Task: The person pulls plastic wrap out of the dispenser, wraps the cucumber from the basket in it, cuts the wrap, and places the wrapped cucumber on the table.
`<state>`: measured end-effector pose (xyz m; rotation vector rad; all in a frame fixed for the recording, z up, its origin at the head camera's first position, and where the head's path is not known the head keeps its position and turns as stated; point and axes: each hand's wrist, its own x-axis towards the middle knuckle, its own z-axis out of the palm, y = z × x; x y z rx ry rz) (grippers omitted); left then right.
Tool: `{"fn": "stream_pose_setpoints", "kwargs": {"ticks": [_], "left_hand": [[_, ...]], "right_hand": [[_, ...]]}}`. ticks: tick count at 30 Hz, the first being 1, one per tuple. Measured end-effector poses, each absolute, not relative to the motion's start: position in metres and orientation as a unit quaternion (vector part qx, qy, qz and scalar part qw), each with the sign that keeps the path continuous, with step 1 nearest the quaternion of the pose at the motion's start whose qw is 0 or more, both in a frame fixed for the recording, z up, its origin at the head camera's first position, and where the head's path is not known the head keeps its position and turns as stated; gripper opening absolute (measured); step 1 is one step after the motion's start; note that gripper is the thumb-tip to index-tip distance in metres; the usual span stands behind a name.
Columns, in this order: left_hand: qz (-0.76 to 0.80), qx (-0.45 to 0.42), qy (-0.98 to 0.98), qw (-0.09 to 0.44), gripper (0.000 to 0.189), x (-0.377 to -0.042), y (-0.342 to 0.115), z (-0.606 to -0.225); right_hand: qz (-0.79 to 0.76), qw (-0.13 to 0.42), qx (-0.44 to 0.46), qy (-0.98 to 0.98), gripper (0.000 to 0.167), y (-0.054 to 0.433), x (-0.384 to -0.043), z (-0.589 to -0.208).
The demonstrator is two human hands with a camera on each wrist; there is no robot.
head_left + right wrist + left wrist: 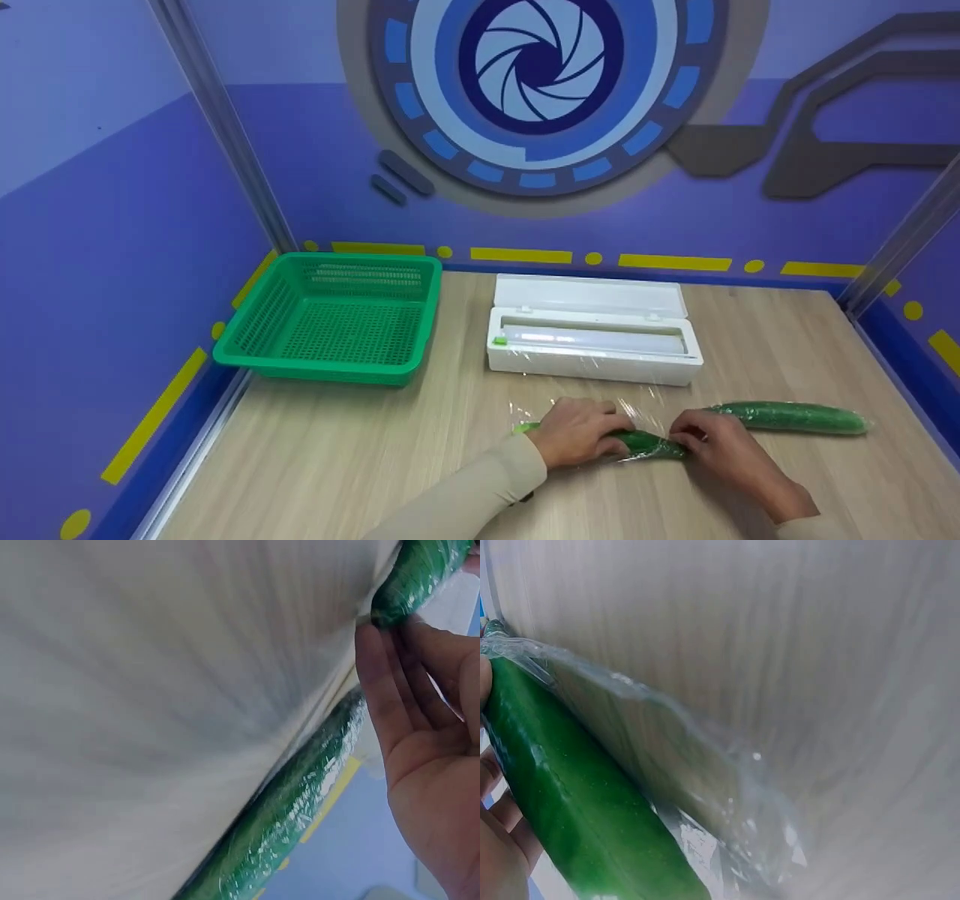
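A green cucumber [641, 444] lies on the table in front of me with clear plastic wrap [735, 817] around it. My left hand [576, 433] grips its middle from above, fingers curled over the far side. In the left wrist view, a loose flap of the wrap stands out along the cucumber's side. At the cucumber's right end, my right hand [724, 444] pinches the gathered film between thumb and fingers. A second cucumber [799, 418], covered in wrap, lies just beyond and to the right of that hand.
Behind the hands stands a white wrap dispenser box [592, 367], its lid raised and a film roll [592, 339] inside. To the left sits a green plastic basket [322, 369] with nothing in it. Printed panels [525, 232] wall in the wooden table [337, 465].
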<state>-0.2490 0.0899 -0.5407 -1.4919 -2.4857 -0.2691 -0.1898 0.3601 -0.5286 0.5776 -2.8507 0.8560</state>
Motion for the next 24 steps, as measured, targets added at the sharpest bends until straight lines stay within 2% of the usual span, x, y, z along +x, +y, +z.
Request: {"fn": "stream_pose_setpoints", "kwargs": {"ticks": [6,11,14,18,24], "left_hand": [[-0.098,-0.507,-0.848,0.119,0.033,-0.248,0.09,-0.54],[-0.103,-0.501,-0.853,0.107,0.033,-0.248,0.091,-0.539],[-0.102,-0.495,-0.856,0.112,0.035,-0.247,0.092,-0.539],[-0.092,-0.486,-0.861,0.12,0.037,-0.246,0.092,-0.541],[-0.109,-0.476,-0.871,0.063,0.044,-0.245,0.088,-0.542]], "right_hand": [[0.327,0.015,0.216,-0.92,0.011,0.366,-0.185,-0.525],[0.319,-0.027,0.222,-0.921,0.029,0.364,-0.184,-0.526],[0.291,-0.014,0.214,-0.932,0.032,0.361,-0.186,-0.528],[0.265,0.01,0.206,-0.942,0.027,0.357,-0.187,-0.53],[0.269,0.019,0.218,-0.938,0.022,0.354,-0.187,-0.534]]}}
